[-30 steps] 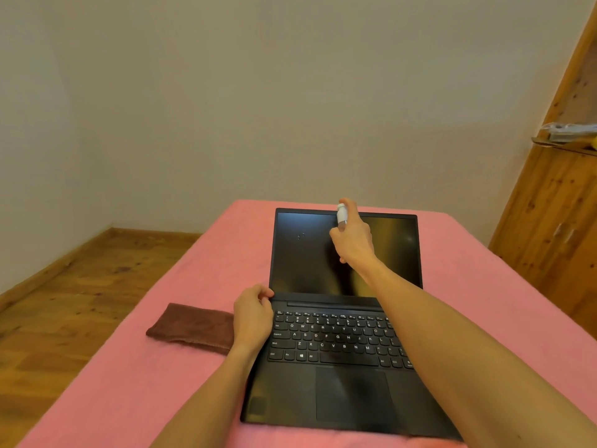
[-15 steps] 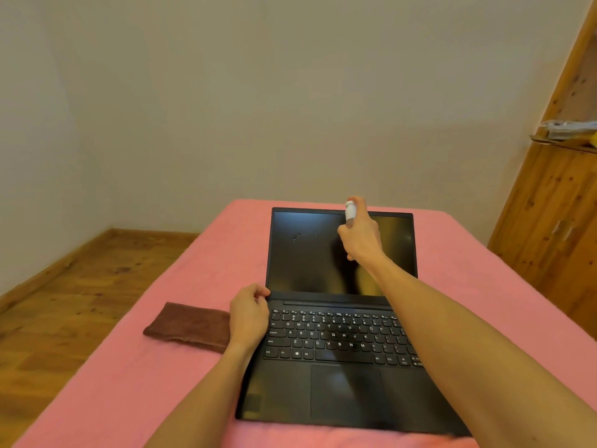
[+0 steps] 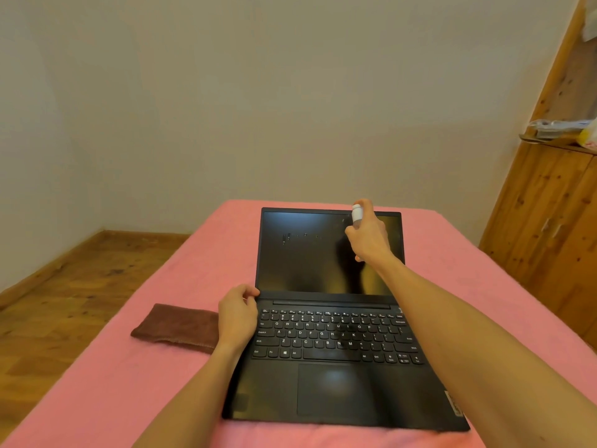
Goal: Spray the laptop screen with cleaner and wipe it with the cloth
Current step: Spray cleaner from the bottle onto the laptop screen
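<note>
While the brown cloth (image 3: 177,328) lies flat on the pink cover (image 3: 97,383) just left of the laptop (image 3: 336,367), left hand (image 3: 238,315) curls on the laptop's left hinge corner. Right hand (image 3: 368,236) is wrapped around the white spray bottle (image 3: 356,213), up at the screen (image 3: 310,263) top right. Droplets on screen upper left.

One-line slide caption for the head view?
Right hand aims spray bottle at laptop screen; left hand steadies laptop; cloth waits.
</note>
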A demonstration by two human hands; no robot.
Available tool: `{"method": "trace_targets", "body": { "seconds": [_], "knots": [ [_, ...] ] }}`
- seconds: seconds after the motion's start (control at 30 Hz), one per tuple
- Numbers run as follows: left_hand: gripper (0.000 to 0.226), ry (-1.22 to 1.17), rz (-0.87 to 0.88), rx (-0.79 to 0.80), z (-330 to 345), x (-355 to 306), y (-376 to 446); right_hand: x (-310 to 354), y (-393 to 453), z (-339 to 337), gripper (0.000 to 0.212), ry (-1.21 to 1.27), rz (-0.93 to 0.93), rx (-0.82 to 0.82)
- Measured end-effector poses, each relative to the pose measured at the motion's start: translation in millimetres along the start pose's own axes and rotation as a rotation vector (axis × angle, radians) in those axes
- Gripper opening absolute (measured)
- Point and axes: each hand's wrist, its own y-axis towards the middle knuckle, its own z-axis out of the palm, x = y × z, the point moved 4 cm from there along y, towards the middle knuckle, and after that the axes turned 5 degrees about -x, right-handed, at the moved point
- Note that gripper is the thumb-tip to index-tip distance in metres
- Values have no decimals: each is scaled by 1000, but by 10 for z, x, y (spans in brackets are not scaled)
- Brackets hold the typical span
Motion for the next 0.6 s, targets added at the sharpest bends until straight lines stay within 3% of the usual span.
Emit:
{"method": "trace_targets", "body": {
  "seconds": [0.6],
  "knots": [
    [22,42,26,-14,11,24,18,-229,100,-282,49,-17,26,-13]
  ]
}}
